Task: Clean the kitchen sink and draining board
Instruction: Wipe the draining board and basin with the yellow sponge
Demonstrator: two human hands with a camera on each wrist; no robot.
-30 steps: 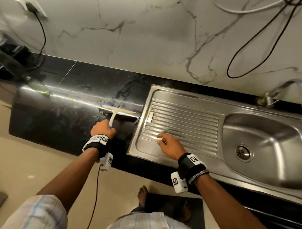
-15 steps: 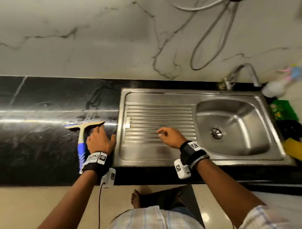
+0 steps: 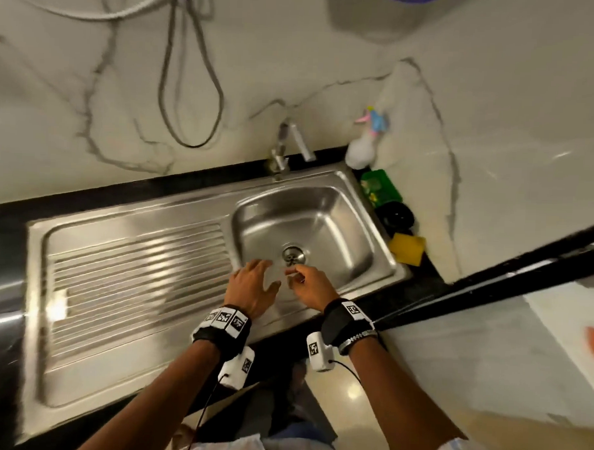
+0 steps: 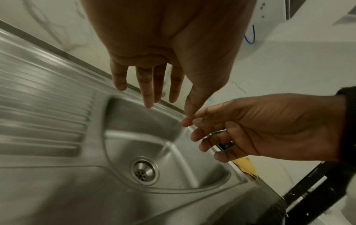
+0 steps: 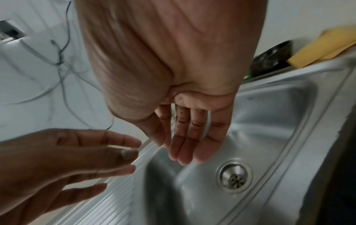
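Note:
The steel sink (image 3: 353, 206) has a round drain (image 3: 294, 254) and a ribbed draining board (image 3: 129, 273) on its left. Both hands hover side by side over the basin's near edge. My left hand (image 3: 253, 280) is open with straight, spread fingers (image 4: 148, 94) and holds nothing. My right hand (image 3: 307, 282) is open too, its fingers (image 5: 183, 146) relaxed and slightly bent, empty, just short of the drain (image 5: 234, 178). The two hands nearly touch at the thumbs. The squeegee is out of view.
A tap (image 3: 285, 147) stands behind the basin. To the right of the sink sit a spray bottle (image 3: 364, 143), a green pack (image 3: 379, 187), a black dish (image 3: 395, 213) and a yellow sponge (image 3: 407, 249). Cables (image 3: 189, 86) hang on the marble wall. Black counter edge (image 3: 489, 282) runs right.
My left hand let go of the squeegee on the black counter and moved right over the basin. My right hand left the draining board and moved to the basin too. The view swung right.

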